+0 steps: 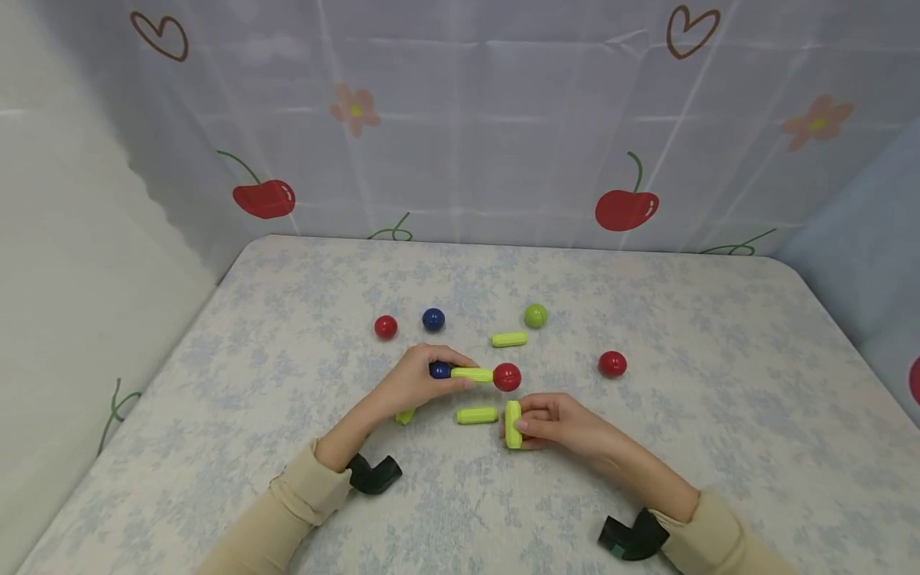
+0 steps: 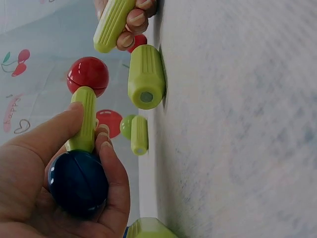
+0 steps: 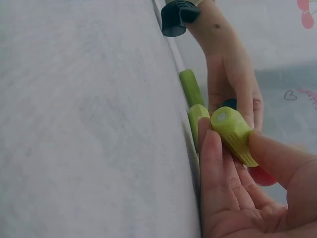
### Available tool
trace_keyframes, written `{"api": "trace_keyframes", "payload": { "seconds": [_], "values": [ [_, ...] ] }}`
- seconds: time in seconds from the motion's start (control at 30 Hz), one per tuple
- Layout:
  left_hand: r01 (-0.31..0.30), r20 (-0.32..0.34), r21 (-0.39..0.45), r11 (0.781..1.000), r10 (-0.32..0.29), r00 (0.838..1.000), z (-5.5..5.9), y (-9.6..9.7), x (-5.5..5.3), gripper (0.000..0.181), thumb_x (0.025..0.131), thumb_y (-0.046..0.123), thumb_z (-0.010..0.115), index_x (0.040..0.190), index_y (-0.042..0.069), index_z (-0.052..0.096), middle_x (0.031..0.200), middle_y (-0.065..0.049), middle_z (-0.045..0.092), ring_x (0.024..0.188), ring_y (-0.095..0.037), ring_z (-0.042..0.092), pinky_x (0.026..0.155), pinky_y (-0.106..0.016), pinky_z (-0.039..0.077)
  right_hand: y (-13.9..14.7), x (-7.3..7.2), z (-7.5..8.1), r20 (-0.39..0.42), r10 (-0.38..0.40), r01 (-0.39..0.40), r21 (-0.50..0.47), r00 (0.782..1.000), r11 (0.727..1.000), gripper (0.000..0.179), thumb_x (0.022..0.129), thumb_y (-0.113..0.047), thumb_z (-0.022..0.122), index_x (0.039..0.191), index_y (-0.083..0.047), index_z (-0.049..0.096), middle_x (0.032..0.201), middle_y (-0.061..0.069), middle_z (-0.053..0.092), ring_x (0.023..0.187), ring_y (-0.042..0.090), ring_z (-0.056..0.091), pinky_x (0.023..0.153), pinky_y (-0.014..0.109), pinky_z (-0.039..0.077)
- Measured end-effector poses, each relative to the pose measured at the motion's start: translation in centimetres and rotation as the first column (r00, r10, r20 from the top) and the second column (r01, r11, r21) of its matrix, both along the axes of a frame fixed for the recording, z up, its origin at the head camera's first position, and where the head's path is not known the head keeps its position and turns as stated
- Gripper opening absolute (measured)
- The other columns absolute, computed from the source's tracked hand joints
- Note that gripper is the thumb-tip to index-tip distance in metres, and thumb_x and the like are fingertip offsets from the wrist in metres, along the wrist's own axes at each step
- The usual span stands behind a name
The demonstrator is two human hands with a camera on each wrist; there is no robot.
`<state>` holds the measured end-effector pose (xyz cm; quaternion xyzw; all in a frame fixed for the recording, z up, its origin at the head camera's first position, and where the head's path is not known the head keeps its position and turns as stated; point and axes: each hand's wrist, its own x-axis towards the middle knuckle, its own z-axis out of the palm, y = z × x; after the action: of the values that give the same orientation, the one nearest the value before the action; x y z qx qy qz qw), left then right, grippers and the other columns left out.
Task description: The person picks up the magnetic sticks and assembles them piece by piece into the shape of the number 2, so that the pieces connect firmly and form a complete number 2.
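Note:
In my left hand point(image 1: 420, 375) I hold a yellow-green ridged rod point(image 2: 87, 116), pinched between thumb and fingers. A red ball point(image 1: 507, 377) is joined to one end of it and a dark blue ball point(image 2: 78, 182) to the other, the blue one lying against my palm. My right hand point(image 1: 564, 427) pinches another yellow-green rod point(image 1: 513, 425), whose end shows a round metal disc in the right wrist view. Between the hands a third rod point(image 1: 477, 415) lies on the table. One more rod point(image 1: 405, 417) sits partly hidden beneath the left hand.
Farther back on the patterned table point(image 1: 719, 335) lie a red ball point(image 1: 386, 327), a blue ball point(image 1: 434, 320), a green ball point(image 1: 535, 315) and a rod point(image 1: 509, 339). Another red ball point(image 1: 612, 364) rests to the right. A printed curtain point(image 1: 460, 120) hangs behind the table.

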<state>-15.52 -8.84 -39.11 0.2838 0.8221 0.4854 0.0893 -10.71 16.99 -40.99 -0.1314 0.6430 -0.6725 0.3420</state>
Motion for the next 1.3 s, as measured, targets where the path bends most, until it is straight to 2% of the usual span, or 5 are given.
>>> {"api": "trace_keyframes", "payload": {
  "seconds": [0.23, 0.5, 0.93, 1.2, 1.3],
  "values": [
    [0.046, 0.024, 0.019, 0.999, -0.046, 0.999, 0.4, 0.2, 0.2, 0.022, 0.082, 0.005, 0.072, 0.103, -0.001, 0.070, 0.098, -0.009, 0.067, 0.093, -0.023, 0.060, 0.077, -0.027, 0.048, -0.3, -0.2, -0.4, 0.173, -0.007, 0.035, -0.158, 0.985, 0.987, 0.050, 0.095, -0.009, 0.055, 0.133, 0.014, 0.033, 0.115, 0.022, 0.059, 0.107, 0.030, 0.058, 0.090, 0.039, 0.044],
    [0.062, 0.017, 0.004, 0.998, -0.063, 0.998, -0.2, -0.2, -0.3, 0.021, 0.083, 0.015, 0.073, 0.103, 0.007, 0.072, 0.097, 0.002, 0.067, 0.092, -0.012, 0.059, 0.078, -0.028, 0.048, -0.5, -0.2, 0.0, 0.153, -0.041, 0.066, -0.164, 0.987, 0.984, 0.063, 0.097, -0.011, 0.051, 0.145, 0.000, 0.011, 0.113, 0.019, 0.060, 0.100, 0.029, 0.061, 0.084, 0.038, 0.048],
    [0.135, -0.031, -0.062, 0.989, -0.137, 0.990, -0.8, -0.2, -1.0, 0.045, 0.084, -0.002, 0.065, 0.127, 0.006, 0.057, 0.111, -0.008, 0.060, 0.101, -0.019, 0.054, 0.087, -0.032, 0.044, -1.0, -1.0, -0.2, 0.142, -0.173, 0.185, -0.073, 0.975, 0.980, 0.056, 0.097, -0.015, 0.053, 0.140, 0.003, 0.023, 0.098, 0.012, 0.066, 0.087, 0.024, 0.066, 0.076, 0.035, 0.052],
    [0.104, -0.032, -0.077, 0.992, -0.107, 0.994, -0.7, -0.6, -1.5, 0.041, 0.086, 0.003, 0.067, 0.125, 0.007, 0.058, 0.112, -0.008, 0.061, 0.103, -0.018, 0.055, 0.091, -0.034, 0.042, -1.2, -1.1, -0.1, 0.185, -0.211, 0.228, -0.075, 0.960, 0.971, 0.049, 0.097, -0.015, 0.053, 0.135, 0.003, 0.029, 0.092, 0.010, 0.065, 0.083, 0.021, 0.066, 0.075, 0.034, 0.052],
    [0.015, -0.054, -0.048, 0.999, -0.017, 0.998, -0.3, -1.5, -1.8, 0.038, 0.087, 0.005, 0.067, 0.124, 0.005, 0.059, 0.117, -0.011, 0.059, 0.106, -0.021, 0.055, 0.093, -0.036, 0.042, -1.3, -1.1, 0.0, 0.199, -0.220, 0.238, -0.071, 0.955, 0.969, 0.050, 0.097, -0.015, 0.053, 0.137, 0.003, 0.027, 0.090, 0.010, 0.064, 0.081, 0.020, 0.066, 0.074, 0.033, 0.052]
  ]
}}
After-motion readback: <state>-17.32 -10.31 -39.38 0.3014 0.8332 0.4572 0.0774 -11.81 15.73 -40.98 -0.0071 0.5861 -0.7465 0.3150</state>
